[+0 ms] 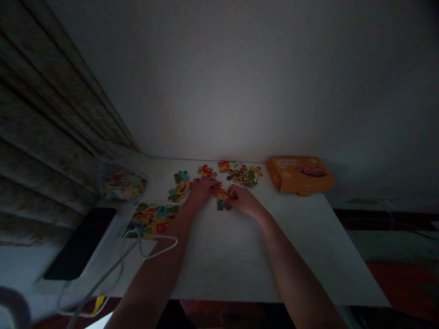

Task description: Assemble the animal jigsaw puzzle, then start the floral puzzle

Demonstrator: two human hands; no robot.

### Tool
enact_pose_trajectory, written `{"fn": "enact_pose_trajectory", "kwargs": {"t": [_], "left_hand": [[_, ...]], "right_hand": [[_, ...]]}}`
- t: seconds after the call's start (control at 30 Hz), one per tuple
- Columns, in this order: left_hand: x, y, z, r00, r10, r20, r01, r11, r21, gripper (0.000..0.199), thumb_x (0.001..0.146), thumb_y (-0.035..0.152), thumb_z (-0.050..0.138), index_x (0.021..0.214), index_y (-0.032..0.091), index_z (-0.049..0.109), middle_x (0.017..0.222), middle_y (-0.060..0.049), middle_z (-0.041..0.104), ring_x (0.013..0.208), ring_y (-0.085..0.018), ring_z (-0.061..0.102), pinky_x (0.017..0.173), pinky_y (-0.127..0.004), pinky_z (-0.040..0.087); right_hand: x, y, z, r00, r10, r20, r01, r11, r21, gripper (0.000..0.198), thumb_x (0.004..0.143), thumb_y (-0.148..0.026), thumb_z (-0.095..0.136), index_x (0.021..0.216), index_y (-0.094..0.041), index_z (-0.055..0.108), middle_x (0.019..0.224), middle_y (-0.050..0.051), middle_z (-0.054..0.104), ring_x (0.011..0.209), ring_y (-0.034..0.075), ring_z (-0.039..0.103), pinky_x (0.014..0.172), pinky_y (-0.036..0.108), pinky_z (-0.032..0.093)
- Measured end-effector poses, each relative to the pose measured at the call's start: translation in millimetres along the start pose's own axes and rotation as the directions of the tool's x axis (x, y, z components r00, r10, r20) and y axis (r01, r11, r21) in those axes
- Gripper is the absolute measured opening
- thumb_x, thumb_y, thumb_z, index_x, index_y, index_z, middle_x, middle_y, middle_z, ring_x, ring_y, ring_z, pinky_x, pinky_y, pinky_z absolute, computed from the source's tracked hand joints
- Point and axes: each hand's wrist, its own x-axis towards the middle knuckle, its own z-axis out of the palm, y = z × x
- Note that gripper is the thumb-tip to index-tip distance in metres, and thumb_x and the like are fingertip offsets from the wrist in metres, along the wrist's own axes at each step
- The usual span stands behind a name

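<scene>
- I see the left hand [205, 186] reaching over the bench [222, 256], palm down, its fingertips at the left edge of the middle puzzle pieces [220, 192], perhaps to steady them; too dim for me to tell whether it grips.
- The right hand [242, 199] comes in from the other side, thumb and fingers curled together at those pieces' right edge. It looks like a pinch, but I cannot tell whether anything is clasped.
- The middle pieces lie between the two hands, probably because both reach there easily, with bare surface in front.
- Other pieces sit around: a left group [179, 189], a small group behind the left hand [206, 171] and an overlapping pile [242, 173] near the wall, likely spread so that I can see their prints.
- The picture card [151, 219] lies flat beside the left forearm, presumably for a glance.
- The orange box [302, 174] rests at the back right, apparently out of the way.
- My count: two hands, one card, one box, one phone [82, 244] at the left edge, and one white cable [113, 269] looping across the card's near edge in my view.
- Pieces: four clusters; overlap and gloom stop me counting singles.
</scene>
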Motion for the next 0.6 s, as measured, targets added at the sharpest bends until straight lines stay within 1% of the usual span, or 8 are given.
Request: {"fn": "enact_pose_trajectory", "kwargs": {"t": [0.2, 0.4, 0.5, 0.6], "left_hand": [[6.3, -2.3, 3.9, 0.998, 0.021, 0.056, -0.018, 0.999, -0.05, 0.027, 0.094, 0.022, 0.059, 0.111, 0.027, 0.079, 0.117, -0.006, 0.077, 0.113, -0.023, 0.067, 0.106, -0.039, 0.044], [5.8, 0.0, 5.4, 0.998, 0.042, 0.05, -0.037, 0.996, -0.085, 0.028, 0.092, 0.021, 0.061, 0.11, 0.029, 0.08, 0.113, -0.005, 0.079, 0.107, -0.023, 0.069, 0.102, -0.037, 0.046], [4.3, -0.7, 5.2, 0.997, 0.067, 0.039, -0.064, 0.995, -0.082, 0.03, 0.093, 0.019, 0.059, 0.111, 0.031, 0.08, 0.111, -0.004, 0.079, 0.105, -0.023, 0.069, 0.102, -0.037, 0.047], [3.8, -1.9, 3.9, 0.994, 0.086, 0.071, -0.083, 0.996, -0.041, 0.029, 0.095, 0.023, 0.058, 0.116, 0.029, 0.078, 0.114, -0.005, 0.078, 0.109, -0.023, 0.068, 0.103, -0.038, 0.046]], "right_hand": [[0.1, -2.4, 0.7, 1.0, 0.008, -0.02, -0.01, 0.995, -0.097, 0.019, 0.081, -0.025, 0.077, 0.092, -0.024, 0.062, 0.074, -0.004, 0.068, 0.068, 0.015, 0.061, 0.061, 0.025, 0.034], [-0.8, -7.2, 0.6, 1.0, 0.018, -0.01, -0.019, 0.99, -0.139, 0.023, 0.078, -0.03, 0.081, 0.088, -0.025, 0.062, 0.073, -0.003, 0.069, 0.069, 0.016, 0.062, 0.06, 0.025, 0.033], [0.0, -8.0, 1.2, 1.0, 0.021, -0.023, -0.025, 0.98, -0.198, 0.024, 0.077, -0.032, 0.083, 0.087, -0.025, 0.063, 0.074, -0.003, 0.069, 0.069, 0.016, 0.061, 0.06, 0.026, 0.032], [0.3, -8.4, 1.1, 1.0, 0.026, -0.017, -0.029, 0.97, -0.242, 0.025, 0.077, -0.034, 0.084, 0.091, -0.024, 0.065, 0.076, -0.003, 0.069, 0.07, 0.016, 0.061, 0.059, 0.026, 0.031]]}}
